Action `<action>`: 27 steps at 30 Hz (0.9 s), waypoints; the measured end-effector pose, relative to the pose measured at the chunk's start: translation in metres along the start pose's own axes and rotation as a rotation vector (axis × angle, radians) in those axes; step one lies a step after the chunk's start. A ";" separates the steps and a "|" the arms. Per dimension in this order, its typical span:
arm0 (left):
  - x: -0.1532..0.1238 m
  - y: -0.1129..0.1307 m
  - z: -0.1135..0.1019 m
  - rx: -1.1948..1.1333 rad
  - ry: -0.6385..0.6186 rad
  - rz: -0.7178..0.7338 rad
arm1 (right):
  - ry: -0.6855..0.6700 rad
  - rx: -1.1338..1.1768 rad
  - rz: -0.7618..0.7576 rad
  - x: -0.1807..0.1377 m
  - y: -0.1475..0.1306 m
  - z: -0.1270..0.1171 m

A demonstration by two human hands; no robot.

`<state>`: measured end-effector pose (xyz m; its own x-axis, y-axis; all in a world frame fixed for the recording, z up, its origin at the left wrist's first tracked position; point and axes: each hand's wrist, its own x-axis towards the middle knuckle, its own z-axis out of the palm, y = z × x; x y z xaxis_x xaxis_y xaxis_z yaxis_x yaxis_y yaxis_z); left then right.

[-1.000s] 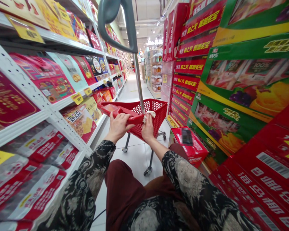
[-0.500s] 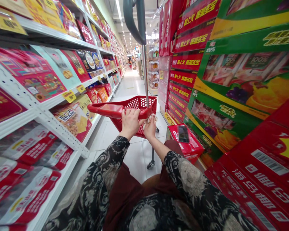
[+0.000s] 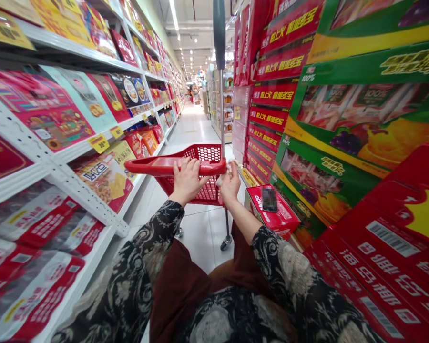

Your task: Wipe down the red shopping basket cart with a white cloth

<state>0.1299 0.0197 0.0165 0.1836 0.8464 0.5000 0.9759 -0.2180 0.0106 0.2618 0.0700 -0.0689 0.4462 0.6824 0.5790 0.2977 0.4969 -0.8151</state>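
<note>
A red plastic shopping basket (image 3: 203,190) on wheels stands in front of my knees, with perforated sides and a broad front rim. My left hand (image 3: 188,178) grips that rim near its middle, fingers laid over the top. At the basket's right corner, my right hand (image 3: 230,185) pinches a crumpled whitish cloth (image 3: 233,166), which is partly hidden by the fingers. From the same corner rises a metal pole with a grey pull handle (image 3: 219,35), now seen edge-on. A caster (image 3: 226,243) shows below the basket.
White shelves (image 3: 121,224) with boxed and bagged snacks run along the left. On the right are stacked red drink cartons (image 3: 268,116) and green juice cartons (image 3: 343,109). A low red box (image 3: 284,214) with a blurred dark object on top stands beside my right knee. The tiled aisle stretches ahead.
The basket has turned, so its pull handle went from a broad side view to edge-on and shifted right. My right hand moved right with the cloth; my left hand shifted slightly left.
</note>
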 end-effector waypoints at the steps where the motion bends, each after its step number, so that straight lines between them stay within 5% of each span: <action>1: 0.000 0.001 0.000 0.001 -0.001 0.000 | 0.010 0.013 -0.010 0.001 -0.004 -0.002; 8: -0.004 -0.008 -0.005 0.004 0.030 -0.013 | -0.024 -0.052 -0.235 0.022 -0.050 -0.020; 13: -0.008 -0.017 -0.002 0.022 0.041 -0.075 | -0.307 -0.196 -0.434 0.035 -0.080 -0.014; 21: -0.011 -0.010 -0.004 0.031 0.018 -0.077 | -0.518 -0.331 -0.544 -0.003 -0.093 0.010; 27: -0.015 -0.039 -0.009 0.012 0.090 -0.140 | -0.556 -0.401 -0.592 0.006 -0.085 0.001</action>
<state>0.0879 0.0108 0.0163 0.0349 0.8213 0.5695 0.9926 -0.0949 0.0759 0.2385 0.0325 0.0042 -0.3142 0.5869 0.7462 0.6670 0.6958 -0.2665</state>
